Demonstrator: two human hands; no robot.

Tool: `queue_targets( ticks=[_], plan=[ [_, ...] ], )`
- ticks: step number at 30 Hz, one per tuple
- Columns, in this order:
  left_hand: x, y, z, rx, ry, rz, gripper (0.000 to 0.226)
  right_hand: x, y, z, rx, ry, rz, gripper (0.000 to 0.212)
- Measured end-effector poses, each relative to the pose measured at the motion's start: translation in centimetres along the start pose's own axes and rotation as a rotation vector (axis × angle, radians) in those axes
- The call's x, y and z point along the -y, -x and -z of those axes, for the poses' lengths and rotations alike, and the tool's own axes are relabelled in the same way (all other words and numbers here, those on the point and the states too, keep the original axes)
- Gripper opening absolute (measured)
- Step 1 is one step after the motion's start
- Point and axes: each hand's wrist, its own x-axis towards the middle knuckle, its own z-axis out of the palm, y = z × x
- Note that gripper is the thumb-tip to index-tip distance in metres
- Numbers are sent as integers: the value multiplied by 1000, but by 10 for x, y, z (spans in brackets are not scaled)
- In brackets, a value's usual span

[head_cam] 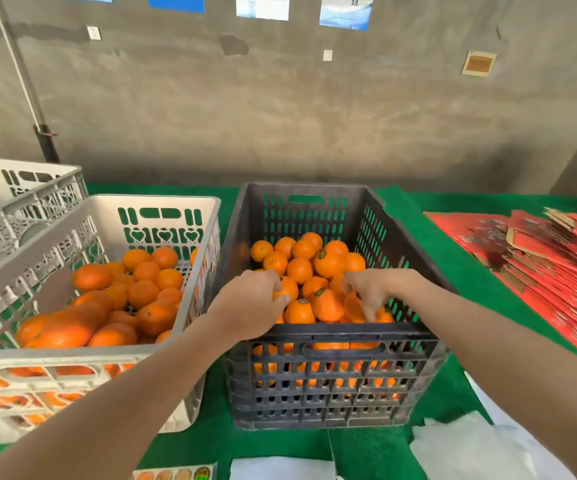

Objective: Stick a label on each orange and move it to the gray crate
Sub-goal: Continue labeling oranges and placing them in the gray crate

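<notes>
The dark gray crate (335, 336) stands in the middle of the green table, part full of oranges, several bearing small dark labels. Over its near left side my left hand (250, 301) grips an orange (288, 287) from above. My right hand (371, 289) reaches into the crate's near right part, fingers curled down among the oranges (328, 306); whether it holds one I cannot tell. To the left stands a white crate (72, 358) filled with unlabeled oranges (141, 292). A strip of round labels (176, 473) lies at the bottom edge.
A second white crate (20, 202) sits behind the first at far left. Flat red cartons (539, 268) are stacked on the right of the green table (453, 237). White sheets (470, 448) lie near the front right. A concrete wall rises behind.
</notes>
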Motion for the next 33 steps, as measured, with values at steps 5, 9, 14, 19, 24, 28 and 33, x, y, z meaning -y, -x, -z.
queue_targets(
  ticks=[5, 9, 14, 19, 24, 28, 33],
  plan=[
    [-1, -1, 1, -6, 11, 32, 26, -6, -18, -11, 56, 31, -13, 89],
    [-3, 4, 6, -64, 37, 28, 27, 2, 9, 1, -501, -92, 9, 75],
    [-6, 13, 8, -141, -1, 7, 33, 71, 91, -65, -1401, -751, 792, 3],
    [-9, 18, 3, -202, -63, 13, 34, 95, 68, -189, -479, -393, 467, 29],
    [-10, 22, 0, -283, -79, 11, 34, 51, 36, -253, -64, -550, 5, 43],
    [-11, 26, -4, -343, -80, -7, 33, 57, 25, -265, -129, -667, -64, 57],
    [-10, 32, -4, -423, -47, -67, 32, 78, 15, -257, -165, -632, -20, 56]
  ],
)
